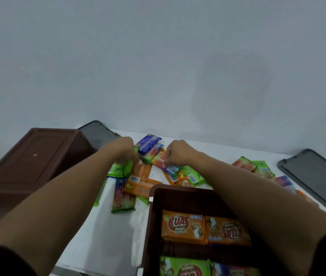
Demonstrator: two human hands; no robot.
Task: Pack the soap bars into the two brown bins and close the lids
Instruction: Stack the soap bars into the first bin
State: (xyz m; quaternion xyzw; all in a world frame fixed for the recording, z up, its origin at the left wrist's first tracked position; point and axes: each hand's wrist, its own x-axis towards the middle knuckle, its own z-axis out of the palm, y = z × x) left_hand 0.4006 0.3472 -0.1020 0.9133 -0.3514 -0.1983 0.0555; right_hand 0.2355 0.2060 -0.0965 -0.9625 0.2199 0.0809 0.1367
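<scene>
Curling into the pile (pixel 140 182), both sets of fingers are bent: the left hand (pixel 125 151) grips a green bar (pixel 127 168), and the right hand (pixel 175 153) pinches a red-and-blue bar (pixel 170 169). Each is best lifted clear so its neighbours do not drag along, then laid flat beside the orange bars (pixel 184 226) in the near brown bin (pixel 151 216). The second brown bin (pixel 32 162), on the left, seems bottom-up and needs turning. The grey lids (pixel 317 180) lie off.

One head-worn wide-angle camera is looking forward and down, sitting close above the near brown bin (pixel 151 216) and white table (pixel 108 236); pale wall (pixel 158 56) is filling the upper half.
</scene>
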